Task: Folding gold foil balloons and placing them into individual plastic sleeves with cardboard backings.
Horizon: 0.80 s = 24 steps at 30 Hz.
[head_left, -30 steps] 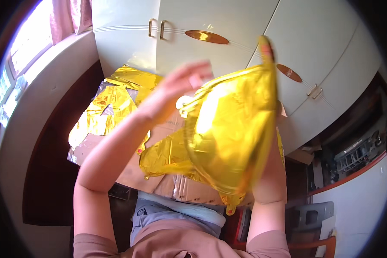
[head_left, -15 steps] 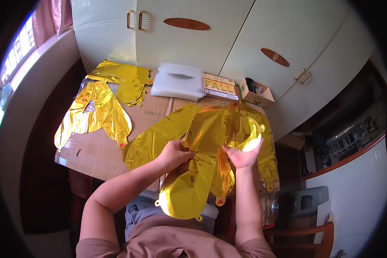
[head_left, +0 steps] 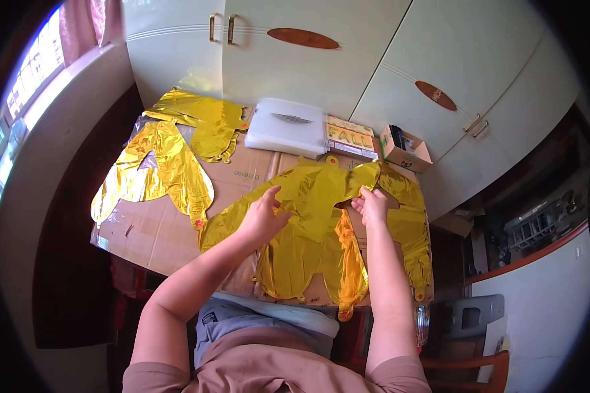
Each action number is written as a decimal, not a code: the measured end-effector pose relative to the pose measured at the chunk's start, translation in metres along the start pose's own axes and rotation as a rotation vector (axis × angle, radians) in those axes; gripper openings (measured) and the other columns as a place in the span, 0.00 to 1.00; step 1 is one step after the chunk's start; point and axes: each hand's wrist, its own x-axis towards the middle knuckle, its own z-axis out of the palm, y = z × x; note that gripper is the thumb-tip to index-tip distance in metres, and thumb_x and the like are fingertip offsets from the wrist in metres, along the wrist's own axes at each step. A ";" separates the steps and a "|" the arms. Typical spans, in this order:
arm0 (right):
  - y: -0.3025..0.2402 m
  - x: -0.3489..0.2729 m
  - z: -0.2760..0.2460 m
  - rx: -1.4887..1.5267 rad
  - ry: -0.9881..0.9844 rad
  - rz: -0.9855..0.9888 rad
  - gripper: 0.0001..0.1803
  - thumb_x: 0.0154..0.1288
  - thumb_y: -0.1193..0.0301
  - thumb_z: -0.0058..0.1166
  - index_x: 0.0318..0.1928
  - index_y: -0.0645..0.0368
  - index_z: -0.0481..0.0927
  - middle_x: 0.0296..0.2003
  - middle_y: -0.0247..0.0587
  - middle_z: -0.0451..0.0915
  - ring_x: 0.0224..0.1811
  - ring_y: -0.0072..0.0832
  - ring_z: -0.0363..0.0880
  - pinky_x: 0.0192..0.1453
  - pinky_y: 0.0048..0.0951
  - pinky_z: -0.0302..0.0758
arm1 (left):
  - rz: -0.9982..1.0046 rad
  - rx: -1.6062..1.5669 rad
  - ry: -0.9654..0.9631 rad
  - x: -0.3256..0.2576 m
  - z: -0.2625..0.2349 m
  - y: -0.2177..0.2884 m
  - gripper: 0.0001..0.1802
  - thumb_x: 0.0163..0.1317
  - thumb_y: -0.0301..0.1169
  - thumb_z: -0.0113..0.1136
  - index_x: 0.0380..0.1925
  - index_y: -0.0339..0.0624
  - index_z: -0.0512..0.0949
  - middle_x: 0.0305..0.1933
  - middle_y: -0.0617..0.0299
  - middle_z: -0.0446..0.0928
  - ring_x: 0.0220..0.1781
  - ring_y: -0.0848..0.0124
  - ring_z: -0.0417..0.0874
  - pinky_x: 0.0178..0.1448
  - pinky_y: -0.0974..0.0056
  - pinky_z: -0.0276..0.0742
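Gold balloon (head_left: 313, 213) lies spread on cardboard (head_left: 157, 242), reaching its front edge. Right hand (head_left: 373, 207) pinches balloon's upper right part, thumb against fingers. Left hand (head_left: 263, 219) over left part, fingers apart, gripping nothing.

Far edge of the surface (head_left: 160, 226): here sits a whitish plastic stack (head_left: 286, 128), a printed packet (head_left: 352, 138) right beside it!
Far right corner: open carton (head_left: 408, 158), black items (head_left: 398, 139) inside.
Beyond far edge: white cabinets (head_left: 308, 73), gold-toned handles (head_left: 231, 30).

- Looks like a room in a home
- White cupboards (head_left: 295, 75) with 4 brass handles (head_left: 231, 30) and 2 oval plates (head_left: 303, 38)
- Pink curtain (head_left: 85, 29) beside a bright window (head_left: 30, 75)
- Wooden chair (head_left: 501, 372) near a cardboard-covered table (head_left: 156, 229)
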 end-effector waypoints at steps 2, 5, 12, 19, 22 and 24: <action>0.005 0.006 0.000 -0.028 0.020 0.025 0.05 0.72 0.71 0.57 0.40 0.59 0.77 0.34 0.39 0.80 0.29 0.28 0.82 0.31 0.29 0.82 | 0.164 0.387 -0.004 -0.001 -0.016 -0.006 0.32 0.62 0.40 0.66 0.64 0.39 0.72 0.57 0.49 0.80 0.56 0.56 0.82 0.59 0.53 0.76; 0.009 0.008 -0.002 -0.061 -0.009 0.023 0.05 0.71 0.70 0.57 0.41 0.59 0.77 0.33 0.38 0.80 0.28 0.28 0.81 0.31 0.29 0.82 | 0.338 0.562 -0.041 -0.014 -0.032 -0.035 0.31 0.62 0.46 0.65 0.60 0.40 0.76 0.64 0.49 0.75 0.73 0.49 0.68 0.72 0.45 0.64; 0.005 0.006 -0.019 -0.124 -0.033 0.034 0.06 0.71 0.70 0.57 0.41 0.60 0.78 0.33 0.39 0.81 0.26 0.27 0.82 0.29 0.27 0.82 | 0.393 0.614 -0.038 -0.067 -0.021 -0.038 0.30 0.63 0.48 0.63 0.59 0.39 0.76 0.68 0.46 0.71 0.73 0.44 0.66 0.71 0.42 0.64; 0.003 -0.003 -0.009 -0.143 -0.059 0.035 0.06 0.71 0.70 0.57 0.41 0.58 0.77 0.34 0.39 0.80 0.28 0.28 0.81 0.31 0.29 0.82 | 0.417 0.638 0.011 -0.073 -0.017 -0.032 0.28 0.61 0.47 0.65 0.55 0.40 0.77 0.64 0.48 0.73 0.69 0.46 0.69 0.68 0.44 0.65; 0.003 -0.002 -0.006 -0.124 -0.044 0.027 0.05 0.71 0.70 0.57 0.40 0.58 0.77 0.33 0.39 0.80 0.28 0.29 0.81 0.31 0.29 0.83 | 0.468 0.631 0.035 -0.069 -0.016 -0.024 0.29 0.60 0.47 0.67 0.55 0.41 0.78 0.64 0.48 0.73 0.69 0.46 0.69 0.69 0.44 0.65; 0.004 0.000 -0.007 -0.124 -0.021 0.022 0.05 0.71 0.70 0.57 0.40 0.58 0.76 0.33 0.39 0.80 0.28 0.29 0.81 0.31 0.30 0.83 | 0.539 0.613 0.059 -0.064 -0.010 -0.018 0.29 0.58 0.47 0.68 0.55 0.41 0.78 0.64 0.48 0.73 0.70 0.47 0.69 0.69 0.44 0.65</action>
